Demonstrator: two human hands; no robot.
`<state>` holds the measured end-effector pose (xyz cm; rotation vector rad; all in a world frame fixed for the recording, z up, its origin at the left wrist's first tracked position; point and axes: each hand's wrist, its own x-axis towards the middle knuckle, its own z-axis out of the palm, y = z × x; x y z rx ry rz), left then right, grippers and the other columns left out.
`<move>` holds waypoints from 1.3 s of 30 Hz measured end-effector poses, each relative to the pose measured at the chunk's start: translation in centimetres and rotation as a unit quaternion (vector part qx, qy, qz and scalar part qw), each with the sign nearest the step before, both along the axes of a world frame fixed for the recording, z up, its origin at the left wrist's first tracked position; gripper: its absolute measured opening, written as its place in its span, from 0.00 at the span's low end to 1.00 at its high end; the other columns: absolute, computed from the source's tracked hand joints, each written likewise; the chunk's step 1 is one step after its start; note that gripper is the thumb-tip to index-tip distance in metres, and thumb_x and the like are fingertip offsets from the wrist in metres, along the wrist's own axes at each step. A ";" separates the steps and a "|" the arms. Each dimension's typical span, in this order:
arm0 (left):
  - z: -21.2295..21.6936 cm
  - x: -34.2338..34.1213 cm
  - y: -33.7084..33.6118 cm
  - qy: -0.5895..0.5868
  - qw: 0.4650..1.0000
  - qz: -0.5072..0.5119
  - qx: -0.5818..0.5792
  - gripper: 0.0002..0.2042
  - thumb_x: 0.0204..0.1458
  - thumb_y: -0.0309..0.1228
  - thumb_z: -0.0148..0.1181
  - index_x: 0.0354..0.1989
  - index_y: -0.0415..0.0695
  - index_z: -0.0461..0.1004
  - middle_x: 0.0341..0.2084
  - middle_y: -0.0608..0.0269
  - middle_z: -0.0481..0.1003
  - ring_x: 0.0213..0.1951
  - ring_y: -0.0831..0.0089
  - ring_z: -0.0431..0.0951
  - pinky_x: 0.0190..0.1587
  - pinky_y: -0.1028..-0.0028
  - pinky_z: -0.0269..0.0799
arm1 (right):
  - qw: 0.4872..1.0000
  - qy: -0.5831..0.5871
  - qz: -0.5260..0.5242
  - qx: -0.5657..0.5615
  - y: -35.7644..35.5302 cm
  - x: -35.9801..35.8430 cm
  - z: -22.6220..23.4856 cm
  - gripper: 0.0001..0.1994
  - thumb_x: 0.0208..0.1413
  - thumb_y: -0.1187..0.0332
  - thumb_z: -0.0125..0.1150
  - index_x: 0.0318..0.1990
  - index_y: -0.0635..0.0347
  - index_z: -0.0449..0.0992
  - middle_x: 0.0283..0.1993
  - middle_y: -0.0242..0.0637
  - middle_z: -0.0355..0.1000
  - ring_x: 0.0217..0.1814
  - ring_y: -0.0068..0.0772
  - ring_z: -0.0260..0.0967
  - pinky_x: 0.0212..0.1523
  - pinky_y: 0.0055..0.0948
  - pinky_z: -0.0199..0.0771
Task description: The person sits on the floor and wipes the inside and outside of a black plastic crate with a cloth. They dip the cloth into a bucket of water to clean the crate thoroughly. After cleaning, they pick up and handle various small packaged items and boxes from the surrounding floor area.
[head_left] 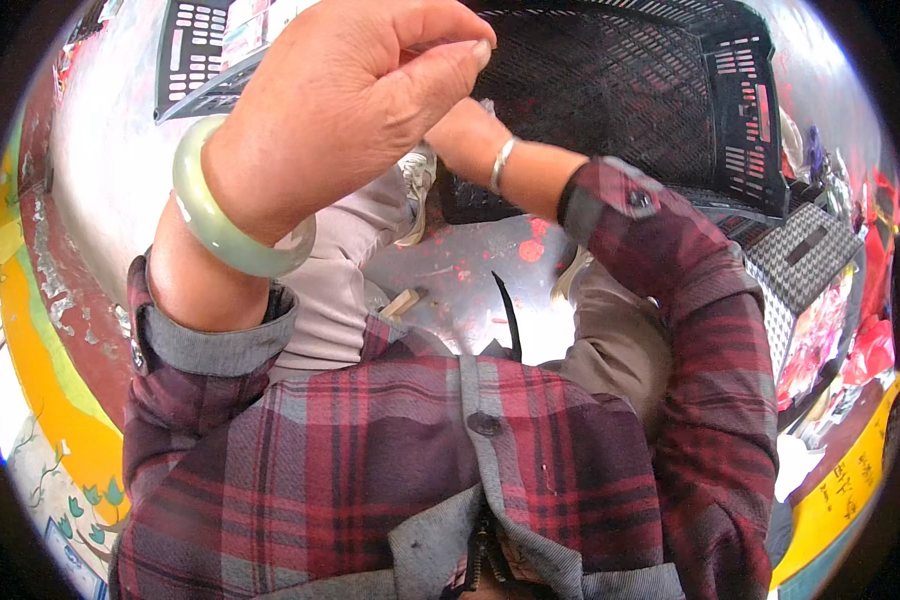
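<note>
Head view: I see the left hand (355,115), a pale green bangle (192,200) on its wrist, raised left of centre at the top of the frame. Its fingers are curled in toward the thumb; I cannot tell whether they pinch anything. Near the upper centre, the right hand (467,140), with a silver bracelet (501,165), is partly hidden behind it, so I cannot make out its grip. The black crate (742,110) spans the upper centre to upper right. I also see another crate (192,60) at upper left and a houndstooth-patterned box (810,238) at right.
</note>
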<state>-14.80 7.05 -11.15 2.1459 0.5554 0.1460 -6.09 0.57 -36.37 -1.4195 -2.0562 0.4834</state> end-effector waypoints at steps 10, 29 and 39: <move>0.5 -0.5 -0.1 -0.005 0.998 0.028 -0.054 0.10 0.55 0.26 0.48 0.41 0.35 0.72 0.36 0.62 0.73 0.41 0.79 0.70 0.45 0.81 0.63 | 0.985 0.037 0.164 -0.045 -9.1 1.4 4.3 0.04 0.40 0.70 0.53 0.26 0.53 0.72 0.33 0.34 0.64 0.37 0.38 0.63 0.36 0.32 0.67; 1.9 0.6 -1.5 -0.003 0.995 0.045 -0.086 0.10 0.54 0.25 0.48 0.40 0.34 0.71 0.36 0.61 0.73 0.40 0.79 0.69 0.46 0.80 0.61 | 0.962 -0.178 -0.166 -0.120 -24.2 19.9 4.4 0.24 0.39 0.75 0.51 0.50 0.52 0.67 0.50 0.36 0.66 0.56 0.36 0.60 0.54 0.37 0.55; 1.7 1.9 -1.9 0.008 0.998 0.014 -0.060 0.09 0.54 0.26 0.48 0.39 0.35 0.72 0.34 0.62 0.73 0.38 0.79 0.69 0.43 0.81 0.62 | 0.884 -0.112 -0.452 -0.049 -27.1 19.0 -3.9 0.15 0.46 0.75 0.44 0.41 0.50 0.71 0.51 0.37 0.65 0.63 0.43 0.52 0.58 0.49 0.50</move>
